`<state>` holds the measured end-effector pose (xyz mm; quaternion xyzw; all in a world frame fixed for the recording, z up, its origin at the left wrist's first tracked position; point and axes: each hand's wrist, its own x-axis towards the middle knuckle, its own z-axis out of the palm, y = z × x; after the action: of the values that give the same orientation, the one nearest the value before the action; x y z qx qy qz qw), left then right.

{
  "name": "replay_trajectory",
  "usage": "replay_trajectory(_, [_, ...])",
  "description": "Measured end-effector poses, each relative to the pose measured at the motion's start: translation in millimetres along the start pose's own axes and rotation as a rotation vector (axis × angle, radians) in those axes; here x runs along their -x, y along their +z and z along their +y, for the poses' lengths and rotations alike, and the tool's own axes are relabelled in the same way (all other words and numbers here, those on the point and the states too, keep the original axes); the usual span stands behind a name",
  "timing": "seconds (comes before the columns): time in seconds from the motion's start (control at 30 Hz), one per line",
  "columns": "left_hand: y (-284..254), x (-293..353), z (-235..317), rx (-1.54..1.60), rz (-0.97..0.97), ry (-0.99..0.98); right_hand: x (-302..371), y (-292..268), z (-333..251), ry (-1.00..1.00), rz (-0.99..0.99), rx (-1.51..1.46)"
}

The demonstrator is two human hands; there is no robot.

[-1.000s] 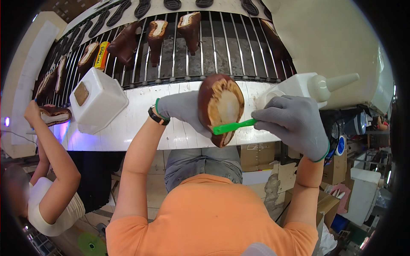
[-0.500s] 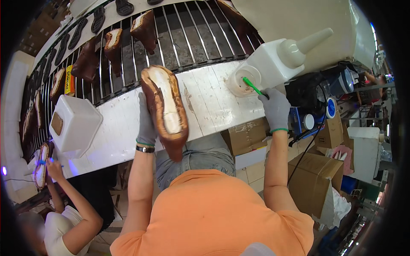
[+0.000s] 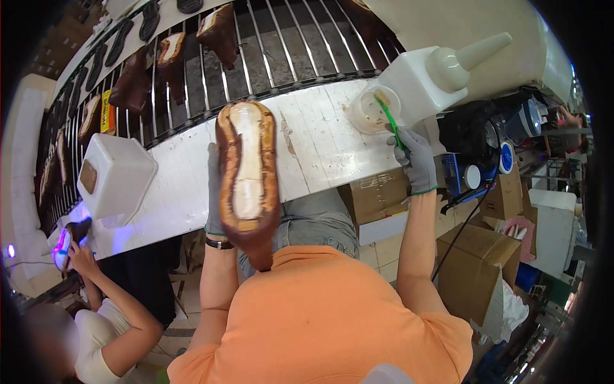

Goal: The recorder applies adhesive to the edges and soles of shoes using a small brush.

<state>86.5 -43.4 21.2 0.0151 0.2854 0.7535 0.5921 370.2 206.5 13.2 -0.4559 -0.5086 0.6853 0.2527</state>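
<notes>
Held up by my gloved left hand point(image 3: 215, 185) is a brown leather shoe upper point(image 3: 267, 179), its underside up, with a pale insole framed by the folded leather margin. Much of that hand is hidden behind it. My gloved right hand point(image 3: 416, 160) grips a green-handled brush, probably a toothbrush point(image 3: 392, 125). Its bristled head is over the mouth of a clear plastic cup point(image 3: 364, 121), near the rim; I cannot tell whether it touches. Against the cup lies a white squeeze bottle point(image 3: 419, 83) with a long nozzle.
Beyond the white worktop point(image 3: 313, 137) runs a rack of metal bars point(image 3: 281, 41) carrying several brown uppers point(image 3: 171, 64) and black soles point(image 3: 119, 42). A white square container point(image 3: 118, 176) stands at left, near a co-worker's hand point(image 3: 83, 259) holding a shoe. Cardboard boxes point(image 3: 473, 275) are at right.
The shoe upper has come slightly closer to my body. My right hand has moved a little down and right, and the brush has turned more upright, its head lifting toward the cup's rim.
</notes>
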Motion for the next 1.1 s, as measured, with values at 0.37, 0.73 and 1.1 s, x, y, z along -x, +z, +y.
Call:
replay_trajectory(0.37, [58.4, -8.8, -2.2, -0.428, 0.044, 0.128, 35.8, 60.5, -97.3, -0.44, -0.488, 0.337])
replay_trajectory(0.73, [73.6, 0.2, 6.3, -0.63, 0.061, 0.261, 58.6, 81.3, -102.4, -0.437, -0.581, 0.503])
replay_trajectory(1.1, [85.4, 13.4, 5.5, -0.798, 0.009, 0.319, 28.7, 104.9, -107.4, -0.606, -0.468, 0.569])
